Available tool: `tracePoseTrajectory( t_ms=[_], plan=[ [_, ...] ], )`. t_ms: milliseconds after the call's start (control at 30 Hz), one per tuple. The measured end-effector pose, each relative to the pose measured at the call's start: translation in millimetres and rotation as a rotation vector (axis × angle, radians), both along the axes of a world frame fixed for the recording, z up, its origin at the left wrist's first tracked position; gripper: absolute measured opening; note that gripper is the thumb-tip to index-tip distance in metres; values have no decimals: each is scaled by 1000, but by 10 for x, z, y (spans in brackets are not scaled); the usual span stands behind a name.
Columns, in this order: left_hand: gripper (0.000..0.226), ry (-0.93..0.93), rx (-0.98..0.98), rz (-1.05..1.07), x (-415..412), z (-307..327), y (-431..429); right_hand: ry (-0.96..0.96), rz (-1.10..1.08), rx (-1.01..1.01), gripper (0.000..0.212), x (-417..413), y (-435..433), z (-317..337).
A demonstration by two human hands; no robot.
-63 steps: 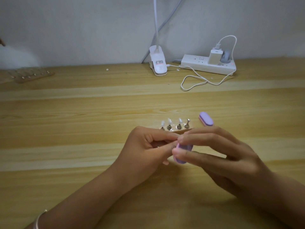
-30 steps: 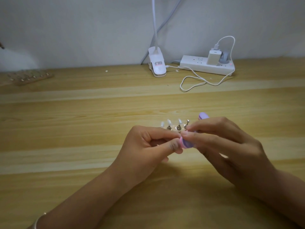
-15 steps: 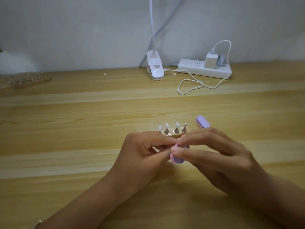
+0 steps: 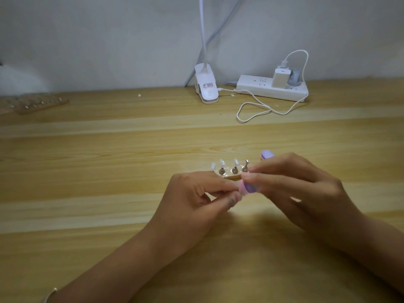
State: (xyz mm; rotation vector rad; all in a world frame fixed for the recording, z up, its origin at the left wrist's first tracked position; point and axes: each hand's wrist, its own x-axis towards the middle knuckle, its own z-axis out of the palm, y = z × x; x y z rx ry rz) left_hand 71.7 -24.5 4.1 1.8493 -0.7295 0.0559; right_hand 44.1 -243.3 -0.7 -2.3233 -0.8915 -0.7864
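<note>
My right hand (image 4: 306, 193) grips a purple nail buffer block (image 4: 314, 188); its near end shows between my fingers and its far end (image 4: 267, 154) sticks out above them. My left hand (image 4: 196, 200) pinches something very small between thumb and forefinger, pressed against the buffer's near end; the thing itself is hidden. Just behind my hands a small wooden stand (image 4: 229, 171) holds several metal pegs, some carrying clear false nail tips.
A wooden table (image 4: 109, 171) runs to a grey wall. At the back stand a white clip lamp base (image 4: 206, 87), a white power strip (image 4: 273, 89) with a charger and looping cable (image 4: 258, 110), and a second nail stand (image 4: 37, 102) at far left.
My right hand has slid the buffer back and forth against my left fingertips; its near end now sits higher and further right than half a second ago. My left hand barely moved.
</note>
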Motion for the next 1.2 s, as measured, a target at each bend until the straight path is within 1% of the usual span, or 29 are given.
tracePoseTrajectory(
  t_ms=[67,167,300,333,467,500,633,700,800,833,933,1000,1100,1200],
  plan=[
    [14,-16,3,-21,0,9,9,-13,48,6,28,-34,62,-30],
    [16,-52,27,-56,6,23,23,-59,152,-77,28,-92,124,-35],
    [13,-6,9,-5,-3,5,-2,-11,10,-32,32,2,-19,0],
    [13,-8,11,-4,-4,4,-1,-6,4,-17,32,-1,-11,-7],
    [14,-72,51,-49,11,3,25,-54,140,-67,25,-100,130,-26],
    [15,-74,57,-44,12,-1,24,-43,144,-73,25,-95,115,-13],
    [13,-13,22,-1,8,-25,5,25,25,13,22,-17,-11,26],
    [13,-23,27,-17,9,-19,13,8,66,3,22,-44,50,16],
    [14,-57,33,-47,15,-5,25,-42,136,-85,28,-87,113,9],
    [14,-53,35,-34,13,-4,20,-31,119,-81,29,-68,83,16],
    [13,-20,30,13,7,-18,0,4,27,-15,22,-15,-8,36],
    [12,-19,35,1,7,-13,2,10,46,-5,23,-38,46,25],
    [15,-61,50,-46,11,1,16,-41,130,-79,29,-87,129,20],
    [11,16,-17,-28,7,-6,-2,-8,57,-24,24,-26,11,41]
  ],
)
